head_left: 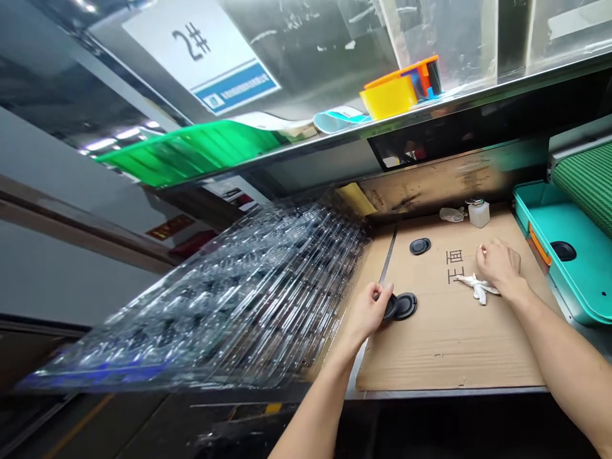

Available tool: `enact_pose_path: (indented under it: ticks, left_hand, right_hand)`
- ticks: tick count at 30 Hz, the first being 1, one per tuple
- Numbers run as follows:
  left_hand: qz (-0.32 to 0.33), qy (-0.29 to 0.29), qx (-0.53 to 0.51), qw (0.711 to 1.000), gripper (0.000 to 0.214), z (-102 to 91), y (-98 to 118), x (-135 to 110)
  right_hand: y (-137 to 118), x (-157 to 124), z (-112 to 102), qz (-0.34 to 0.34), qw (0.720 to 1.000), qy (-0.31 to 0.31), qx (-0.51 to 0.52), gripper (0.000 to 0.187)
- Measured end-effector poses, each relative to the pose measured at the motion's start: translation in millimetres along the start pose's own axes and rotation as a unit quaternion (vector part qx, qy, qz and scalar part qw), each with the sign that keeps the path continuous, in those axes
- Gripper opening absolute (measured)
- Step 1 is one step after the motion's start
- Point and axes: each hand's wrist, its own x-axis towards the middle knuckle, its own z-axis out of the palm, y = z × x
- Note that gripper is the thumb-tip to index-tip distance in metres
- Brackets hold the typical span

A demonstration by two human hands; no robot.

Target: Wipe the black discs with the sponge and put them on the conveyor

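Observation:
My left hand (374, 310) pinches a black round plastic part (391, 308) over the cardboard sheet (430, 357). Right beside it, and partly behind it, lies another black round part (406, 306). A third black oval part (420, 246) rests farther back on the cardboard. My right hand (498, 263) is closed with its fingers curled, low over the right side of the cardboard; whatever is in the fingers, if anything, is hidden. Just under its wrist is a crumpled white cloth or tissue (479, 288).
Clear plastic trays (268, 287) are stacked to the left. A small white bottle (478, 213) stands at the back. On the right, a teal bin (583, 280) holds a black part (563, 250) beside a green conveyor belt (588, 182). A shelf above carries a green tray (191, 150) and yellow container (389, 97).

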Motion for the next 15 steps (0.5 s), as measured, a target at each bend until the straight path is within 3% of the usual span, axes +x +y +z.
enact_pose_path:
  ticks: [3, 6, 11, 15]
  left_hand:
    - [0.022, -0.016, 0.119, 0.993, 0.047, 14.7, -4.2, 0.2]
    - [0.046, -0.038, 0.194, 0.979, 0.047, 24.9, 8.9, -2.0]
    - [0.023, -0.084, 0.313, 0.946, 0.064, 22.1, 30.7, -16.9]
    - [0.100, -0.142, 0.321, 0.931, 0.081, 20.2, 27.1, -21.6]
  right_hand:
    - [9.3, 4.4, 2.6, 0.040, 0.999, -0.002, -0.030, 0.038]
    - [15.3, 7.3, 7.5, 0.052, 0.998, -0.013, -0.028, 0.042]
    - [15.1, 8.2, 14.2, 0.049, 0.999, -0.019, -0.004, 0.043]
    - [11.8, 6.7, 17.2, 0.050, 0.998, -0.017, 0.015, 0.040]
